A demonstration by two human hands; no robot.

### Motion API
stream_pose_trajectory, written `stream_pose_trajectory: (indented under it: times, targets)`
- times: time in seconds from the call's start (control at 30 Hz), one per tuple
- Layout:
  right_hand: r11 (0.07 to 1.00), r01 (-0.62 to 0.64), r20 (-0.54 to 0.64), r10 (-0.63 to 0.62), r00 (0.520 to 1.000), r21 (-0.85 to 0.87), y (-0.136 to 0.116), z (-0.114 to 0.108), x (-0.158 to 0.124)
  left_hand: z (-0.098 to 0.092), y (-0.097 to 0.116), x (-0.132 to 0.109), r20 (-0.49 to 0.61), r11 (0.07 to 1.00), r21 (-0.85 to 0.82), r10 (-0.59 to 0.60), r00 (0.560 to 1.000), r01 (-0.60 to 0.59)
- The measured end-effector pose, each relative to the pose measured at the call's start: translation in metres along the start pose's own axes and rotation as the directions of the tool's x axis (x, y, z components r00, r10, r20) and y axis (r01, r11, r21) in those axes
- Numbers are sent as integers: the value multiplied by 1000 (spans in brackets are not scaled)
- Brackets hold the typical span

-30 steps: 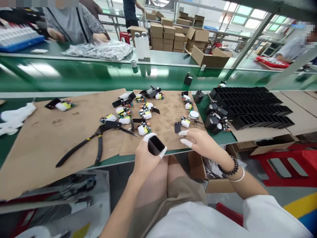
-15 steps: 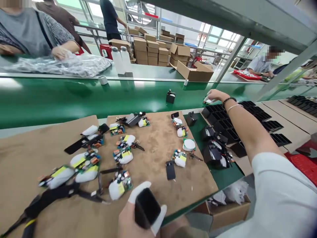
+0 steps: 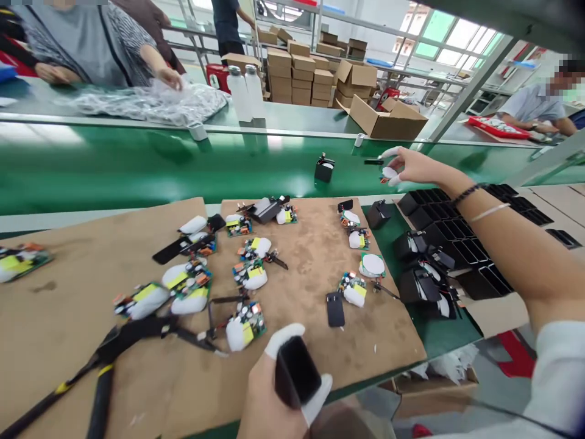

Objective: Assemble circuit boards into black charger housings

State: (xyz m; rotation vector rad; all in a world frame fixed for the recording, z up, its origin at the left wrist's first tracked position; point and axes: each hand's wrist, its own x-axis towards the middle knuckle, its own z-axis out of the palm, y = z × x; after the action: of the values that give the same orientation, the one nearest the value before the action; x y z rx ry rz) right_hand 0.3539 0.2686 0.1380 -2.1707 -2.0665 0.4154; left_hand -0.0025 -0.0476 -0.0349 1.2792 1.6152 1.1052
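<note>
My left hand [image 3: 262,393], with white finger covers, is wrapped round a black plastic case [image 3: 297,372] whose open end faces up. My right hand [image 3: 414,166] reaches over the green belt and pinches a small circuit board [image 3: 389,175] with a white pad. A thin black plate [image 3: 373,161] shows just left of those fingertips; whether it is joined to the board I cannot tell. On the belt to the left stands a filled black case [image 3: 324,169]. Circuit boards with white pads and yellow tape, such as this board [image 3: 247,326], lie in groups on the brown cardboard [image 3: 311,256].
Black-handled pliers [image 3: 132,332] lie at the left front. Rows of black cases [image 3: 452,225] stand under my right forearm, beside several filled cases [image 3: 423,289]. White bottles [image 3: 247,94] and an open carton [image 3: 384,119] sit beyond the belt. A co-worker [image 3: 91,46] handles clear plastic bags.
The view has shifted, so the bench appears further right. The board in my right hand shows more plainly, and the thin black plate has come into sight. My left hand still holds the case.
</note>
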Motion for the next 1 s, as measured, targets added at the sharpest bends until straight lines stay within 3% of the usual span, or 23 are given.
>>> stream_pose_trajectory:
  times: [0.07, 0.1, 0.2, 0.27, 0.3, 0.33, 0.37, 0.47, 0.53, 0.8, 1.0]
  targets:
    - [980, 198, 86, -195, 977, -29, -36, 16, -36, -6, 11, 7, 108, 999, 5, 50, 993, -51]
    - [945, 315, 143, -300, 943, -93, -55, 27, -54, -9, 15, 11, 152, 997, 10, 77, 985, -80]
    - [771, 601, 262, -548, 795, -210, -106, 58, -99, -15, 24, 18, 185, 990, 23, 131, 974, -137]
    - [692, 706, 277, -656, 702, -152, -131, 67, -119, -16, 25, 18, 187, 987, 24, 153, 970, -160]
    - [678, 727, 266, -684, 679, -108, -140, 68, -125, -16, 26, 18, 190, 986, 21, 160, 969, -167]
    - [690, 720, 244, -688, 684, -71, -146, 67, -131, -16, 26, 17, 198, 985, 16, 165, 966, -171]
    - [731, 681, 215, -658, 722, -49, -149, 65, -135, -15, 26, 17, 206, 985, 9, 165, 965, -170]
    - [904, 417, 152, -400, 904, -97, -151, 64, -142, -15, 28, 17, 230, 986, -24, 168, 959, -167]
    - [948, 283, 150, -261, 954, -149, -153, 74, -145, -14, 31, 18, 238, 983, -46, 185, 953, -179]
    - [951, 280, 90, -270, 959, -131, -179, 149, -136, -15, 29, 17, 246, 970, -45, 241, 939, -237]
    - [938, 340, 54, -337, 940, -66, -172, 147, -103, -14, 26, 16, 238, 959, -16, 279, 930, -284]
